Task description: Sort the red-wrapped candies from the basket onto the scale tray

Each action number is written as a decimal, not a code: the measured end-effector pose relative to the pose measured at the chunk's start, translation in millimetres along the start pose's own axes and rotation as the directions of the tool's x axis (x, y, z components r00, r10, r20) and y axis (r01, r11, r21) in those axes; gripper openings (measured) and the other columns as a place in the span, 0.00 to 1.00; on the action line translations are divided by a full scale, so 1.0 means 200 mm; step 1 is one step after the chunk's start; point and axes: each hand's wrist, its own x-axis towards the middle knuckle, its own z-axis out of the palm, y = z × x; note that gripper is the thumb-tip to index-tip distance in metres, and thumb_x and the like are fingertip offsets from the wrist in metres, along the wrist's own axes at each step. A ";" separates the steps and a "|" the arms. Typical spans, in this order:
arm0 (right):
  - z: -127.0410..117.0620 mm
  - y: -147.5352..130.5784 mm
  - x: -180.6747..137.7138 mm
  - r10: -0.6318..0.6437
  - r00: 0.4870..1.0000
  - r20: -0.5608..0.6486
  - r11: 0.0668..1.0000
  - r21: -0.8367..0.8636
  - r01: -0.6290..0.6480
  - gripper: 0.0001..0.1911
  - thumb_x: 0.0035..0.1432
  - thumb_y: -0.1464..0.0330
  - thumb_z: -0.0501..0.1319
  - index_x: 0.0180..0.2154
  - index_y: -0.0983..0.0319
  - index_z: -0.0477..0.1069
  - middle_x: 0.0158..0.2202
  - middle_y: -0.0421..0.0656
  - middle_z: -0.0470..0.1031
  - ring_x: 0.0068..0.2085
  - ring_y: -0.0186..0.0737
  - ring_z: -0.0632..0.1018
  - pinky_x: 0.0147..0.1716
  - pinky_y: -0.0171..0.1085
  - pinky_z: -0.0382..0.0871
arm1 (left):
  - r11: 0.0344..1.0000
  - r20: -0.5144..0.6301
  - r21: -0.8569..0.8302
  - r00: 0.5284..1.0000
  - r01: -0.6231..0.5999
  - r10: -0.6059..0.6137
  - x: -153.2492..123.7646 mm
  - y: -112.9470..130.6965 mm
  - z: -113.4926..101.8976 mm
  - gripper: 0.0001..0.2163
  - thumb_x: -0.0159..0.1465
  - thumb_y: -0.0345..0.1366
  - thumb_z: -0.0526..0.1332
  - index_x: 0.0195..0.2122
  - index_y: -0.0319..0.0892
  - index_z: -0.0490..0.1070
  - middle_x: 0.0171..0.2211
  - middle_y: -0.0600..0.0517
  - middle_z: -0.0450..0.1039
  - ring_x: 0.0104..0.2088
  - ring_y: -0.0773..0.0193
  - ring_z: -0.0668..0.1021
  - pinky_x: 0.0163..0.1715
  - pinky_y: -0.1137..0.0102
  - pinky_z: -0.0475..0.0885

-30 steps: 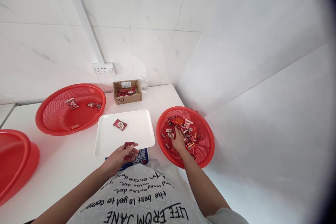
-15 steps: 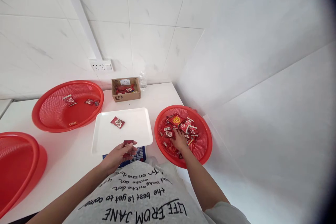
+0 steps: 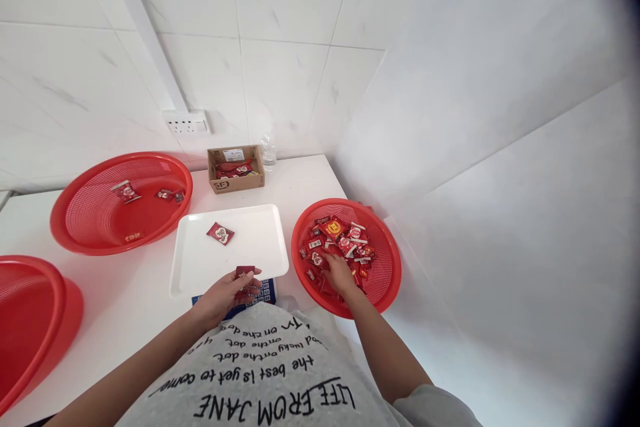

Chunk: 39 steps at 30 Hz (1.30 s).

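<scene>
My left hand (image 3: 225, 295) is closed on a red packet (image 3: 245, 271), pinched between thumb and fingers just past the near edge of a white tray (image 3: 197, 273). One red packet (image 3: 221, 233) with white markings lies flat on that tray. At the right, my right hand (image 3: 341, 276) reaches into a red mesh basket (image 3: 387, 273) among several red packets. Its thumb and forefinger look apart beside a packet with a white emblem (image 3: 317, 259); the other fingertips are partly hidden.
A cardboard box (image 3: 239, 184) with red packets stands by the wall, beside a clear plastic bottle (image 3: 269, 149). Leftward are a red basket (image 3: 83, 200) holding a few packets and another red basket (image 3: 30, 340). A blue keypad-like object (image 3: 267, 291) sits below the tray.
My right hand has shifted slightly leftward among the packets in the basket, toward the packet with the white emblem. My left hand still holds its packet. The view has shifted slightly.
</scene>
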 end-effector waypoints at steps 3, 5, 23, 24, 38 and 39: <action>0.00 0.02 0.01 0.013 1.000 -0.009 0.999 0.034 -0.012 0.28 0.49 0.78 0.55 0.54 0.61 0.64 0.51 0.47 0.71 0.52 0.45 0.70 0.51 0.39 0.60 | 1.000 0.002 0.004 1.000 0.001 -0.001 0.00 0.00 0.00 0.22 0.51 0.49 0.65 0.42 0.40 0.72 0.37 0.46 0.73 0.37 0.61 0.74 0.41 0.67 0.70; 0.00 0.03 0.02 0.027 1.000 -0.015 0.998 0.058 -0.027 0.28 0.49 0.78 0.55 0.54 0.62 0.63 0.51 0.47 0.71 0.51 0.45 0.71 0.50 0.40 0.61 | 1.000 0.003 0.006 1.000 0.001 -0.001 0.00 0.00 0.00 0.22 0.51 0.49 0.65 0.42 0.40 0.72 0.37 0.47 0.73 0.37 0.61 0.74 0.40 0.67 0.70; -0.12 -0.12 -0.04 0.123 0.978 -0.170 0.919 0.391 -0.047 0.23 0.50 0.71 0.55 0.50 0.59 0.66 0.46 0.44 0.73 0.43 0.42 0.74 0.45 0.42 0.67 | 1.000 0.002 -0.003 1.000 0.012 -0.012 -0.01 0.00 0.01 0.21 0.50 0.48 0.66 0.41 0.40 0.71 0.35 0.49 0.72 0.36 0.63 0.74 0.38 0.68 0.69; -0.14 -0.15 -0.06 0.123 0.974 -0.192 0.900 0.436 -0.028 0.23 0.50 0.70 0.55 0.50 0.59 0.66 0.45 0.43 0.73 0.42 0.42 0.74 0.45 0.42 0.68 | 1.000 0.004 -0.003 1.000 0.010 -0.010 -0.01 0.00 0.01 0.21 0.50 0.48 0.66 0.41 0.40 0.71 0.34 0.49 0.72 0.36 0.63 0.74 0.38 0.68 0.69; -0.15 -0.71 -0.30 -0.338 0.936 -0.103 0.689 0.650 0.320 0.24 0.48 0.74 0.59 0.49 0.57 0.68 0.46 0.43 0.73 0.39 0.38 0.73 0.42 0.41 0.68 | 0.982 0.190 -0.188 0.981 -0.010 0.046 0.00 0.06 0.14 0.15 0.55 0.40 0.65 0.42 0.40 0.70 0.43 0.45 0.73 0.42 0.60 0.76 0.42 0.67 0.72; -0.14 -0.73 -0.31 -0.354 0.931 -0.089 0.682 0.657 0.322 0.25 0.48 0.74 0.59 0.50 0.57 0.68 0.48 0.43 0.72 0.39 0.38 0.73 0.42 0.41 0.68 | 0.983 0.180 -0.185 0.983 -0.011 0.045 0.01 0.06 0.14 0.15 0.56 0.41 0.64 0.42 0.40 0.70 0.42 0.45 0.74 0.42 0.59 0.76 0.41 0.67 0.72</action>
